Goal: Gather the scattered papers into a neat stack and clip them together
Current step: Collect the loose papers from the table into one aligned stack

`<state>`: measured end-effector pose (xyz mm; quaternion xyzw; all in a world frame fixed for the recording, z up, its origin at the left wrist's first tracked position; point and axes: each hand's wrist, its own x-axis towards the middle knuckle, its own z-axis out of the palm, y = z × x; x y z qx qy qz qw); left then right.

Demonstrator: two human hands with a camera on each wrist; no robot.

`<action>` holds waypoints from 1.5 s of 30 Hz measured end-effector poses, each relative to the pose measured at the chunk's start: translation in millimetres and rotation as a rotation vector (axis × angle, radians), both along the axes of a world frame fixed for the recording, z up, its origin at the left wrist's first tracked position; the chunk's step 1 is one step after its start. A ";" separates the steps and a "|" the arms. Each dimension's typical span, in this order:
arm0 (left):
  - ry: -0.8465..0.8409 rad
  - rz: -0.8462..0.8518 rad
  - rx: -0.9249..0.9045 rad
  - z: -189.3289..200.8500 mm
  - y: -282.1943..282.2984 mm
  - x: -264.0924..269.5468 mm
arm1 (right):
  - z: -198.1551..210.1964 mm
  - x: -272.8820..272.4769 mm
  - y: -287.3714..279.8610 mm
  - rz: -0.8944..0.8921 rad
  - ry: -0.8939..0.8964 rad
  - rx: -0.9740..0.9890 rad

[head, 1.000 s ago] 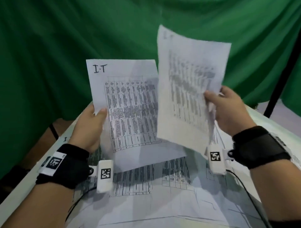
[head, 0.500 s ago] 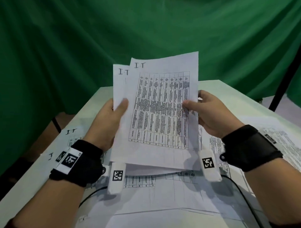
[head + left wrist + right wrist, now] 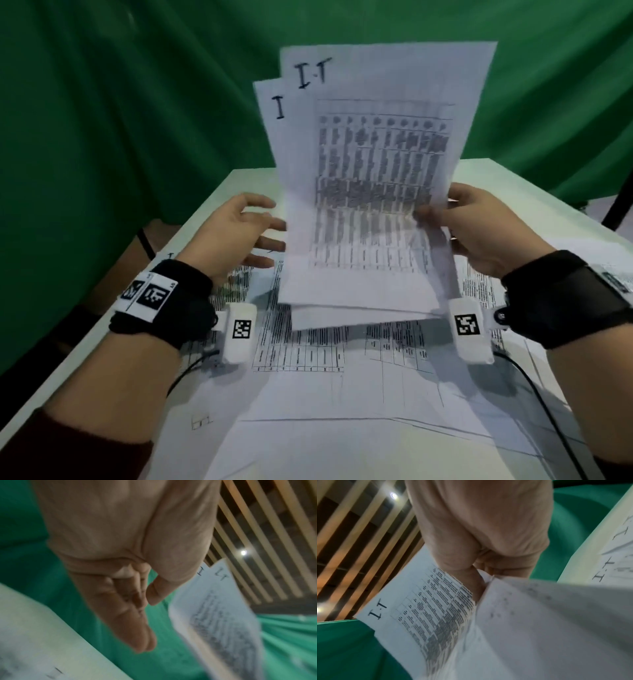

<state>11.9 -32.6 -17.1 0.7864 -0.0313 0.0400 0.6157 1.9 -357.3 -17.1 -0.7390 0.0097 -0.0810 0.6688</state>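
My right hand (image 3: 459, 222) pinches two overlapping printed sheets (image 3: 370, 178) by their right edge and holds them upright over the table; both bear a handwritten "I.T" heading. In the right wrist view the thumb lies on the front of the held sheets (image 3: 426, 601). My left hand (image 3: 246, 233) hovers just left of the sheets with fingers spread and holds nothing; in the left wrist view its fingers (image 3: 137, 622) are straight and apart from the sheets (image 3: 214, 608). More printed papers (image 3: 342, 377) lie scattered flat on the white table (image 3: 102, 342). No clip is visible.
A green curtain (image 3: 102, 120) hangs behind the table. A black pole (image 3: 620, 202) stands at the far right. Black cables (image 3: 548, 404) run from the wrist cameras across the papers. Loose sheets (image 3: 513, 291) also lie on the right side of the table.
The two sheets, held one in each hand a second ago, were brought together. My left hand has now let go and opened; my right hand alone holds both, raised higher.
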 end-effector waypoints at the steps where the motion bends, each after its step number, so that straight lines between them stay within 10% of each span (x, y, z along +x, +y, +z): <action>1: 0.047 0.057 0.078 -1.1 8.1 3.5 | 0.7 0.3 -3.3 -0.041 -0.009 0.031; 9: 0.311 -0.075 1.301 -2.3 30.7 22.0 | -7.4 5.9 -14.1 -0.149 0.003 0.010; 11: 0.363 -0.128 1.368 -3.7 20.6 23.6 | -8.4 6.8 -14.4 -0.140 0.017 0.000; 23: 0.357 -0.081 1.161 -6.7 15.8 35.6 | -9.9 9.8 -22.7 -0.157 -0.017 0.020; 33: -0.007 0.120 0.122 61.1 36.3 30.5 | -9.2 10.9 -19.3 -0.061 0.021 0.145; 45: -0.120 -0.143 -0.168 60.0 -33.0 13.1 | -1.2 3.6 -10.9 0.112 0.008 0.278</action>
